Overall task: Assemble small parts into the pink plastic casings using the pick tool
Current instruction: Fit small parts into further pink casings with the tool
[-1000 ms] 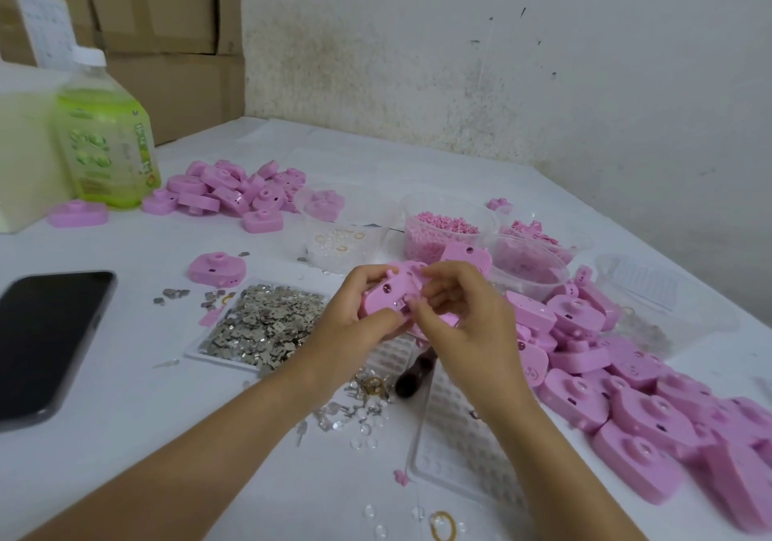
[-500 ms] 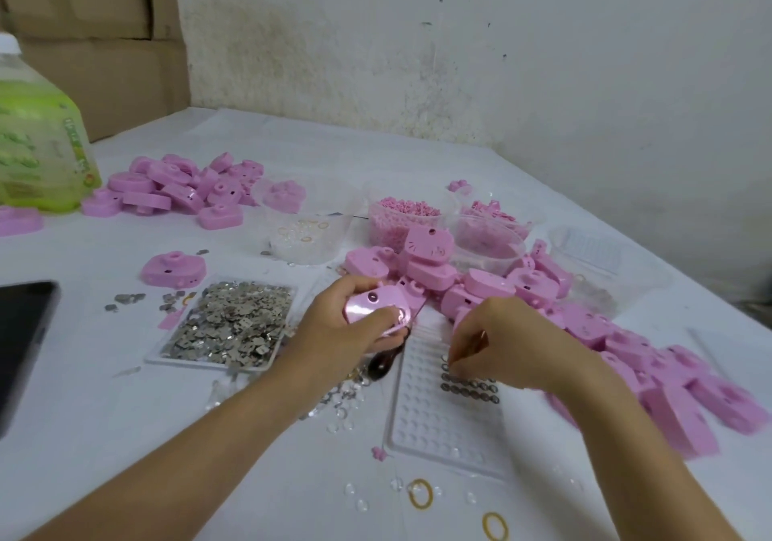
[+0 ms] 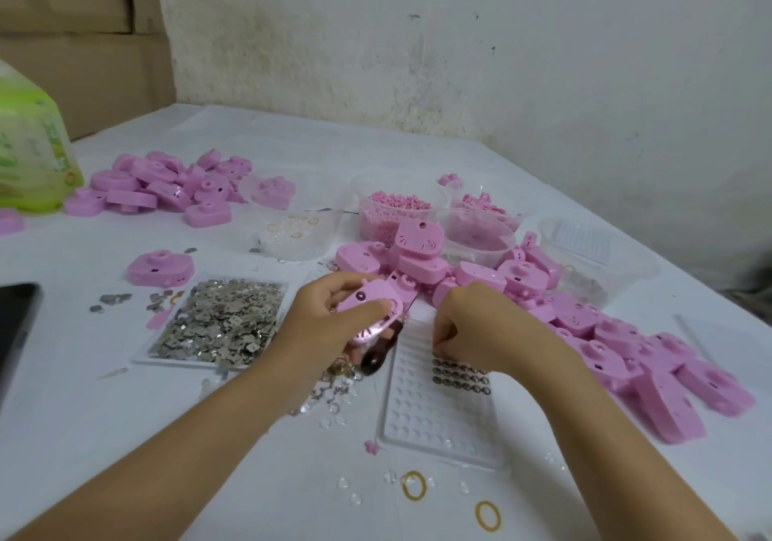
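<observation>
The white table carries two heaps of pink casings, both too tangled to count. The larger heap is on the right, running from the tubs toward the near edge, and the smaller heap is far left. One lone casing sits between the smaller heap and the tray of metal bits. At least four clear tubs stand at the back. The left hand has fingers and thumb curled round a single pink casing, held just beside the dimpled tray. The dark-handled pick tool pokes out below that hand; I cannot tell whether it is gripped or merely lying there. The right hand is curled knuckles-up over the tray's far end, fingertips down at three short rows of small dark rings; whether it has pinched one is hidden. The risk, as I judge it, is that so tiny a ring slips from bare fingertips on the way to the casing. It would then be lost among the clear beads and the two yellow loops strewn nearby. The wrist could also nudge the tray and scatter the rows.
</observation>
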